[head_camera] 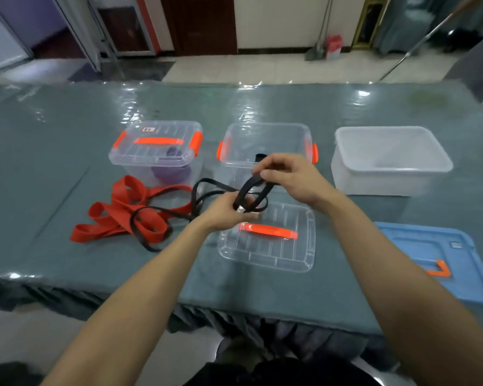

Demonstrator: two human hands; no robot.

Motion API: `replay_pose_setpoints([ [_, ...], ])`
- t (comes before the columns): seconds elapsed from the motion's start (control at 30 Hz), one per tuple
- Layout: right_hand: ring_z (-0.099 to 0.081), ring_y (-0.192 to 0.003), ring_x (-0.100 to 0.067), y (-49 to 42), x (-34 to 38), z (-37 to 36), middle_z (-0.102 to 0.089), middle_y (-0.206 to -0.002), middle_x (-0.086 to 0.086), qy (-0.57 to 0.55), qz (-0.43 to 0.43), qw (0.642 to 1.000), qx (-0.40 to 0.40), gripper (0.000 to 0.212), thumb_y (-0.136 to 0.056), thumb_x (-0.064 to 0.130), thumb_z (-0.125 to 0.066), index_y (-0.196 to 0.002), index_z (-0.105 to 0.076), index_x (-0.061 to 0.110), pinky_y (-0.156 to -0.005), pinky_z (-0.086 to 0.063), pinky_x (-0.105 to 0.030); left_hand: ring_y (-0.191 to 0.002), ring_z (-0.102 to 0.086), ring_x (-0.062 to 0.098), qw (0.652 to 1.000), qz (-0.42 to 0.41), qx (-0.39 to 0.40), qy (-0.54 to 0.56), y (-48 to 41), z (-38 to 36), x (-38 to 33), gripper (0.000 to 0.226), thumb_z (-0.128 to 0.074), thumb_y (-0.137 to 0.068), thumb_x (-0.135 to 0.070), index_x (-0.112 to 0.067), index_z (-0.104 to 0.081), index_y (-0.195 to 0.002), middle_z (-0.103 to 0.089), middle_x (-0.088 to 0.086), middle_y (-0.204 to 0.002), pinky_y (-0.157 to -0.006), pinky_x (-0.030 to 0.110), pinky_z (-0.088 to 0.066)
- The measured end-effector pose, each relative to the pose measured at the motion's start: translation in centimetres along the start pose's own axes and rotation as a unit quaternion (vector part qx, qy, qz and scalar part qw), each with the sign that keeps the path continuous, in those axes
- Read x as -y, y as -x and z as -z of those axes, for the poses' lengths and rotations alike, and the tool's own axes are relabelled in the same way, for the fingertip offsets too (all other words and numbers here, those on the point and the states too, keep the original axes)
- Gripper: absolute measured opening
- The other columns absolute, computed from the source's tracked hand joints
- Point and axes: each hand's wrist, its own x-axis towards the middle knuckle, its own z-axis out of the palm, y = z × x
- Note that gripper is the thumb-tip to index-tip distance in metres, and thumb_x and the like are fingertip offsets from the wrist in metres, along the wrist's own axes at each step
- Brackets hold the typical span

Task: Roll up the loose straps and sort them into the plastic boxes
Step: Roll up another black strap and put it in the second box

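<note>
Your left grip (223,215) and right grip (287,176) are bare hands on bare forearms. You wear dark clothing (290,374), seen at the bottom edge.

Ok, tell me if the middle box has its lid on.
No, the middle box is open; a clear lid lies before it.

Forearms outstretched — left hand (224,214) low, right hand (289,176) above, both curled round black strap (244,190)

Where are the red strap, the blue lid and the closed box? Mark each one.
red strap (106,218): head view, on a folded band left of middle.
blue lid (418,243): head view, on its flat top.
closed box (154,154): head view, on its clear lid.
</note>
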Motion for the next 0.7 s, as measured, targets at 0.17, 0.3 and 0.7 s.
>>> replay_pose_setpoints([
  [0.17,-0.074,-0.088,-0.024,-0.3,4.3,4.3,-0.074,-0.090,-0.004,-0.083,0.042,0.993,-0.076,0.017,-0.102,0.003,-0.068,-0.118,-0.072,-0.001,-0.095,-0.061,-0.037,-0.056,-0.059,0.014,0.991,-0.053,-0.010,0.122,-0.3,6.1,-4.7,0.018,-0.087,-0.093,-0.031,-0.019,-0.075,-0.085,-0.063,-0.001,-0.062,-0.058,0.026,-0.044],
  [0.3,-0.075,-0.090,-0.029,-1.0,6.7,6.6,-0.075,-0.096,-0.023,-0.086,0.069,0.989,-0.096,0.015,-0.102,0.005,-0.069,-0.116,-0.072,0.003,-0.095,-0.062,-0.039,-0.053,-0.044,0.009,0.981,-0.129,-0.101,0.103,1.2,13.1,-9.8,0.042,-0.090,-0.079,-0.060,-0.022,-0.077,-0.090,-0.049,-0.001,-0.065,-0.048,0.022,-0.035],
  [0.7,-0.079,-0.082,-0.039,-1.5,10.6,5.1,-0.073,-0.109,-0.027,0.015,0.109,0.993,-0.037,0.023,-0.099,0.002,-0.072,-0.121,-0.068,-0.005,-0.079,-0.067,-0.047,-0.098,-0.078,0.024,0.992,-0.095,-0.079,0.015,5.6,17.0,-8.8,0.043,-0.050,-0.116,-0.034,-0.006,-0.082,-0.109,-0.083,0.009,-0.104,-0.104,0.045,-0.060],
])
